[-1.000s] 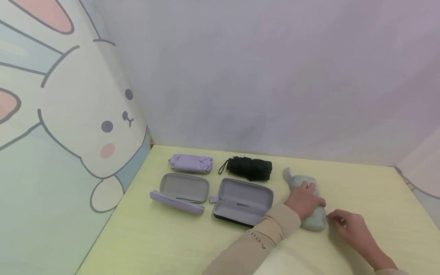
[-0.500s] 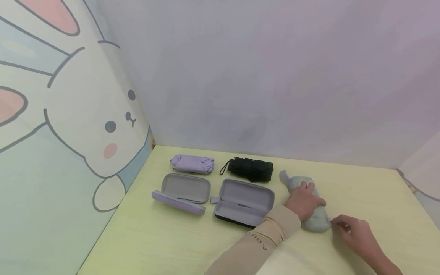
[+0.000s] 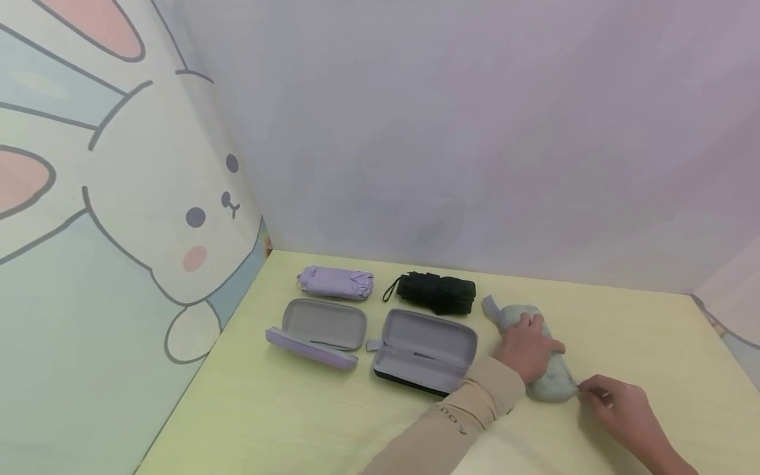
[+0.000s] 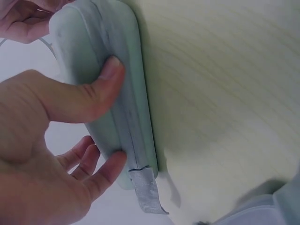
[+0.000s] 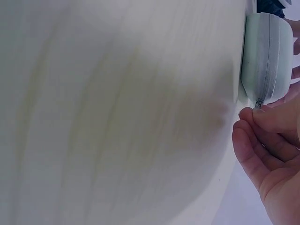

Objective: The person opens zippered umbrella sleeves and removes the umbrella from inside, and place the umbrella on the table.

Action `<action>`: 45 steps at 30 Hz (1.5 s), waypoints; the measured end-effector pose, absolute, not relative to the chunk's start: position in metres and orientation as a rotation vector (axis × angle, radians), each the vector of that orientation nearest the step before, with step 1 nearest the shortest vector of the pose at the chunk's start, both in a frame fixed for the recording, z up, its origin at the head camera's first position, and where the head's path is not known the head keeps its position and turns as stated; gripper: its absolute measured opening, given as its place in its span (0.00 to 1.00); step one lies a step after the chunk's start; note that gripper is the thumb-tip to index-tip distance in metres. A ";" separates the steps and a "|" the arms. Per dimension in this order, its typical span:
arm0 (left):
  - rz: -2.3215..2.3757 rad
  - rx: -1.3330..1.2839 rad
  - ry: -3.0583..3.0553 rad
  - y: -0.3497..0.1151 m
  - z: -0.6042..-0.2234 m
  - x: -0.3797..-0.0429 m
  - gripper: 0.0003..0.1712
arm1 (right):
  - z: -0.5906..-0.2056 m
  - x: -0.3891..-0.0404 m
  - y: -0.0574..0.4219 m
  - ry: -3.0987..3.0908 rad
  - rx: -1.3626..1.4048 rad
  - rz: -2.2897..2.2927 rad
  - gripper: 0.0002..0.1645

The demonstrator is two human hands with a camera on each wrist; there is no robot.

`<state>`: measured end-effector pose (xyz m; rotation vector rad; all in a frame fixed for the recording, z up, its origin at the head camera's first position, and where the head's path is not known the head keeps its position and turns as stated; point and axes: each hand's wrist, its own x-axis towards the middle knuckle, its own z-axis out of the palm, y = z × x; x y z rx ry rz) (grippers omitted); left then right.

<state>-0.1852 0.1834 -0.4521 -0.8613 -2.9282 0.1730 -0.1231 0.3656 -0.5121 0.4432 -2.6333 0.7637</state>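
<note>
A pale green zip case (image 3: 553, 384) lies on the table at right, its fabric strap (image 4: 147, 190) at the far end. My left hand (image 3: 527, 346) grips it from above; in the left wrist view the thumb (image 4: 105, 86) and fingers press on its sides. Down at the near corner, my right hand (image 3: 620, 406) pinches the metal zipper pull (image 5: 258, 103) between thumb and index finger. The right wrist view shows the zipper seam drawn together along the visible side. Whatever is inside the case is hidden.
Left of my arm, a black case (image 3: 424, 340) with grey lining lies opened, and beside it an opened lilac case (image 3: 323, 323). Behind them are a folded lilac umbrella (image 3: 335, 282) and a folded black umbrella (image 3: 436, 293). A wall (image 3: 451, 132) rises behind the table.
My right hand has moved slightly right and nearer with the zipper pull. The green case has turned a little, its near end swinging right; my left hand keeps its grip.
</note>
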 end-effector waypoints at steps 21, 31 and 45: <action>0.022 -0.770 -2.974 0.182 -0.455 -0.185 0.20 | -0.509 -0.113 0.371 -2.802 0.298 0.755 0.13; 0.047 -0.779 -3.030 0.180 -0.459 -0.190 0.45 | -0.508 -0.113 0.371 -2.800 0.295 0.736 0.13; -0.007 -0.789 -3.122 0.174 -0.458 -0.199 0.35 | -0.506 -0.122 0.376 -2.800 0.277 0.680 0.11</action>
